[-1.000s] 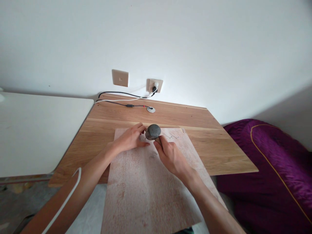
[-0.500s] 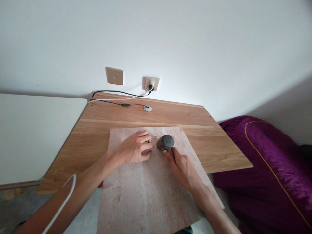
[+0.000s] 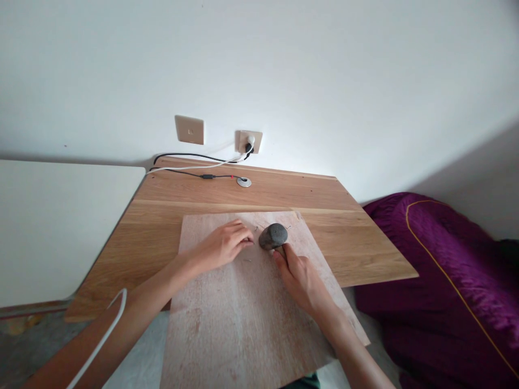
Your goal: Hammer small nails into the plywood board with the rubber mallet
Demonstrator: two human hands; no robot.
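My right hand [image 3: 302,275] is wrapped round the short handle of a mallet [image 3: 273,236] with a thick dark head. The mallet head is over the far part of a pale wooden board [image 3: 235,324]. To its left, my left hand [image 3: 227,243] is closed in a pinch above the board, on what appears to be a small nail mostly hidden by the fingertips. One nail [image 3: 255,229] shows just beyond those fingertips, and another nail [image 3: 289,227] stands right of the mallet head. A thin nail [image 3: 248,261] lies on the board below my left hand.
The board rests on a wood-grain desk [image 3: 324,232]. Cables [image 3: 190,156] run from a wall socket [image 3: 254,141] past a cable grommet [image 3: 244,182]. A white tabletop [image 3: 60,227] stands at left. Purple cloth [image 3: 405,302] covers something at right.
My left hand's fingers have closed from a loose curl into a pinch and lifted slightly away from the nail lying on the board. My right hand still holds the mallet, nearly unmoved.
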